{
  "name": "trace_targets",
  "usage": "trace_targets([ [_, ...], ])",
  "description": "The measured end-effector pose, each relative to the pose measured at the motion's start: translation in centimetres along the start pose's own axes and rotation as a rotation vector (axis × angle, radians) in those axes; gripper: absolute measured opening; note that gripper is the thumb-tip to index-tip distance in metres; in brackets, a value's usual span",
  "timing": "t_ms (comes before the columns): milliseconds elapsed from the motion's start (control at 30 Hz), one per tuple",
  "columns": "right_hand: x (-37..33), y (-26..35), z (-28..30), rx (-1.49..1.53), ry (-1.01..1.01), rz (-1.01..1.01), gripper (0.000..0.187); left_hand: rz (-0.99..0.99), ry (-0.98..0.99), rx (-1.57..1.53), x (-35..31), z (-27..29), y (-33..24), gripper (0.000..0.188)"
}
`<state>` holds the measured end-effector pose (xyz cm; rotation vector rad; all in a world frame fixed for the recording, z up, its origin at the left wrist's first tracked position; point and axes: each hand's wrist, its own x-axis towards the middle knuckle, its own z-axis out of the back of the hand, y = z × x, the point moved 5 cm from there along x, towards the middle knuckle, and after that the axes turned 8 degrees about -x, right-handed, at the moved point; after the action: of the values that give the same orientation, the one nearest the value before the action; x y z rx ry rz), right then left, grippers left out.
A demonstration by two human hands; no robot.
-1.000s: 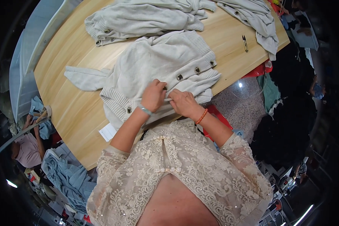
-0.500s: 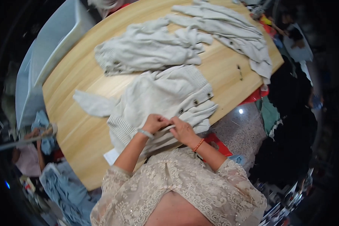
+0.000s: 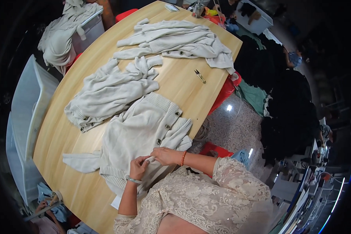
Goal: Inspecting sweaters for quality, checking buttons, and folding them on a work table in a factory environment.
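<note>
A cream knitted cardigan [image 3: 124, 130] with dark buttons lies at the table's near edge, one sleeve stretched out to the left. My left hand [image 3: 137, 168] pinches the knit along the near side of this cardigan. Right beside it, my right hand [image 3: 164, 156] grips the same fold, the fingertips of both hands nearly meeting. What lies between the fingertips is mostly hidden. Farther off on the table are a second cream cardigan [image 3: 111, 87], bunched up, and a third cream cardigan [image 3: 183, 37]. Small thread snips [image 3: 200, 76] rest on the wood to the right.
The wooden table [image 3: 66, 195] has a curved left edge. White plastic bins [image 3: 41, 105] stand to its left; cream garments [image 3: 58, 37] overflow another at the far left. A black fabric heap [image 3: 286, 109] covers floor on the right. Another person's hand [image 3: 43, 206] shows at lower left.
The view has turned and shifted, so the table and cardigans appear lower and more to the left. Both hands keep hold of the cardigan's near side.
</note>
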<state>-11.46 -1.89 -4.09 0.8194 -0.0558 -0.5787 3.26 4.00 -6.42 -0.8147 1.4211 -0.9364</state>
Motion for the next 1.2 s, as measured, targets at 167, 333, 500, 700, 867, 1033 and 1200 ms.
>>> trace_targets([
  [167, 0.5, 0.6, -0.2, -0.027, -0.076, 0.090, 0.017, -0.149, -0.028, 0.169, -1.2, 1.0, -0.8, 0.022],
  [333, -1.1, 2.7, 0.8, 0.134, -0.068, 0.159, 0.012, -0.357, 0.022, 0.256, -1.2, -0.9, -0.4, 0.017],
  [500, -2.7, 3.0, 1.5, 0.088, 0.044, -0.030, 0.015, -0.229, 0.084, 0.038, -2.5, -1.6, -0.6, 0.017],
  [700, -3.3, 0.7, 3.1, -0.335, 0.041, -0.058, 0.022, -0.246, -0.271, 0.503, -3.4, 1.9, -0.2, 0.033],
  [867, -3.3, 0.7, 2.3, -0.273, -0.018, -0.120, 0.014, -0.476, -0.439, 0.879, -4.1, 0.8, -6.1, 0.012],
  [1033, -4.5, 0.1, 1.9, -0.187, -0.136, -0.151, 0.012, -0.420, -0.127, 0.438, 0.4, -4.3, -6.3, 0.011],
  [1200, -5.3, 0.0, 1.3, -0.154, -0.181, -0.149, 0.012, -0.142, -0.079, 0.625, 3.9, -5.4, -3.0, 0.018],
])
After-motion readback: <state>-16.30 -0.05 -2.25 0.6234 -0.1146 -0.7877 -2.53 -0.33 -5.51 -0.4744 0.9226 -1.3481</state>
